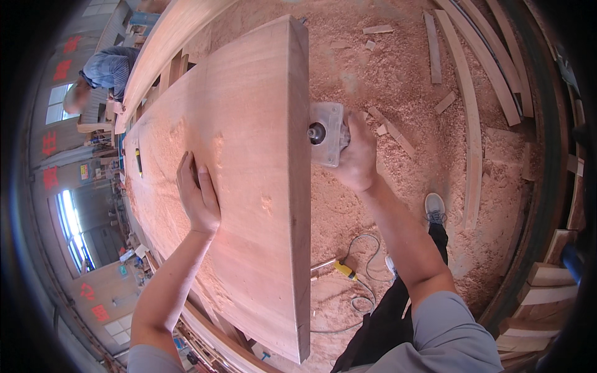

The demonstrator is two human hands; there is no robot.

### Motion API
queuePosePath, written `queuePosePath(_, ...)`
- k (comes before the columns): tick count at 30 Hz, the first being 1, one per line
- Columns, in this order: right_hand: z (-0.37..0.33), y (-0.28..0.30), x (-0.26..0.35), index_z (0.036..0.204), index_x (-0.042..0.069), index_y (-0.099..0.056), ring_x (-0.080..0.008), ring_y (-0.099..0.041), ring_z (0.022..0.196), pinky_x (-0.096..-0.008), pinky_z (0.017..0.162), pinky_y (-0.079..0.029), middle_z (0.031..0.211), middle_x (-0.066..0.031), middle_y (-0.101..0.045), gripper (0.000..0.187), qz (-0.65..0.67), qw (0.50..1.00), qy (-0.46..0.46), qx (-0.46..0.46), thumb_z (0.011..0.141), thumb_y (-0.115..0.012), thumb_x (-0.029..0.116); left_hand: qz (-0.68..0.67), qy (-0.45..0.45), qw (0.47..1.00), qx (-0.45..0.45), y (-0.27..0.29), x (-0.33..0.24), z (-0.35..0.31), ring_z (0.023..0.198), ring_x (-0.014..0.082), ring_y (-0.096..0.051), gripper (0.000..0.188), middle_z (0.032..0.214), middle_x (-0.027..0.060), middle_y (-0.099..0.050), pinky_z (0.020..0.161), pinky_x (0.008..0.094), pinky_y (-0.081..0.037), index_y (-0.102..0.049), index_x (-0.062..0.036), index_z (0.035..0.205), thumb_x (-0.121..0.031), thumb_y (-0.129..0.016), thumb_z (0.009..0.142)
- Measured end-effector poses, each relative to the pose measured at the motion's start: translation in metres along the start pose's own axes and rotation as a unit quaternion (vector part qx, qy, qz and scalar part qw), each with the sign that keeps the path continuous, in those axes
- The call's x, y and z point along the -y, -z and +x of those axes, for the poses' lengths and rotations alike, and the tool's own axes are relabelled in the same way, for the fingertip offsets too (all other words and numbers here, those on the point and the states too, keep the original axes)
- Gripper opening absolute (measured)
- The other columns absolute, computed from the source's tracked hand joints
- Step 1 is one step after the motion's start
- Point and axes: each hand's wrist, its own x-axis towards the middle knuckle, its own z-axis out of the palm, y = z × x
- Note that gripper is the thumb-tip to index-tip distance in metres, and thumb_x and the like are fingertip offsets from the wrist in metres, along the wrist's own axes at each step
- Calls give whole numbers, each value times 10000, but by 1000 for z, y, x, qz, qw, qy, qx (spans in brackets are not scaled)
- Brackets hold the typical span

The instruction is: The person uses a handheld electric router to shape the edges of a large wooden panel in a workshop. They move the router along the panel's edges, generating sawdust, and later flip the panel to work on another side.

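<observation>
A thick, wide wooden panel (255,112) stretches before me, its long straight edge on the right. My left hand (200,198) lies flat on its top face, fingers extended and holding nothing. At the right edge, my right hand (362,155) is closed around a trim router (334,115) with a clear square base. The base is turned so its round opening and collet show, close beside the panel's edge; whether it touches the wood I cannot tell. The router's body is mostly hidden by my hand. Patches of fine shavings lie near my left fingers.
A small yellow-and-black tool (138,161) rests on the panel's far left. Below, a yellow corded tool (344,269) lies on the shaving-covered floor, its cable (373,292) looping near my feet. Long wooden strips (466,112) lie at right. Another person (109,68) bends over wood at upper left.
</observation>
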Motion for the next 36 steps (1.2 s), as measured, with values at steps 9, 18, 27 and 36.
queuePosePath(9, -45, -6, 16, 1230, 30, -613, -214, -711, 916, -343, 819, -586, 1055, -75, -700, 681, 36, 999, -40, 5, 656, -973, 102, 14, 5, 1000, -7, 6, 1, -22, 1327, 418, -525, 514, 1434, 307, -499, 1134, 436, -432, -486, 120, 1417, -294, -446, 1115)
queuePosePath(18, -93, -6, 49, 1256, 21, -614, -166, -684, 967, -351, 863, -604, 1075, -65, -687, 387, 679, 624, -385, -14, 1056, -561, 349, 17, 49, 998, -24, 6, 3, -42, 1295, 391, -557, 520, 1420, 277, -548, 1124, 430, -438, -526, 95, 1399, -331, -458, 1109)
queuePosePath(27, -151, 0, 73, 1239, 29, -611, -173, -695, 935, -337, 840, -596, 1091, -58, -690, 517, 253, 959, -125, -7, 794, -867, 87, 11, 26, 998, -50, 6, 22, -65, 1258, 408, -582, 531, 1343, 278, -618, 1095, 434, -445, -564, 84, 1374, -358, -467, 1096)
queuePosePath(36, -217, 8, 101, 1262, 34, -596, -167, -694, 1003, -326, 883, -569, 1106, -72, -692, 622, 491, 809, -323, -22, 741, -927, 109, 19, 23, 998, -61, 10, 38, -91, 1285, 412, -576, 549, 1349, 285, -629, 1112, 431, -430, -598, 68, 1354, -395, -483, 1083)
